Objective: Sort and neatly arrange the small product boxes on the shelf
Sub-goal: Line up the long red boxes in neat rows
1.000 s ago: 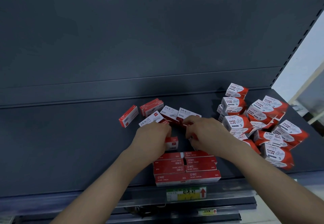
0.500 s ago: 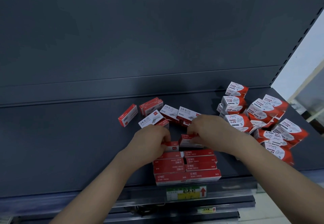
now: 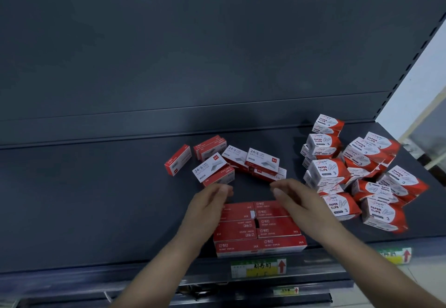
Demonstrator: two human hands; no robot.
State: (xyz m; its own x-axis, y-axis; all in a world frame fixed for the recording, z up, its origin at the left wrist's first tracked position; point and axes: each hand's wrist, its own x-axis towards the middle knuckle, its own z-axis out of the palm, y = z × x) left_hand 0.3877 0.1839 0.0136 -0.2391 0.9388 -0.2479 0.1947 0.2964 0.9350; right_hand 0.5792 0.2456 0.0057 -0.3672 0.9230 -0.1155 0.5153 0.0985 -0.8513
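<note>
on the dark shelf (image 3: 96,199), a lone red staple box (image 3: 178,163) is lying at the far left, apart from a loose cluster of staple boxes (image 3: 261,160) that are sitting tilted and overlapping toward the back. the left hand (image 3: 205,207) is hovering over the left edge of the tidy block of red staple boxes (image 3: 260,230) at the shelf's front, its fingers reaching out loosely and gripping nothing; the fingertips are blurred. the right hand (image 3: 296,201) is hovering over the block's far right corner, fingers stretched forward, likewise holding nothing. further right, a jumbled pile of paper clip boxes (image 3: 362,175) is leaning in all directions. a price label (image 3: 258,268) is sitting on the front rail under the block.
</note>
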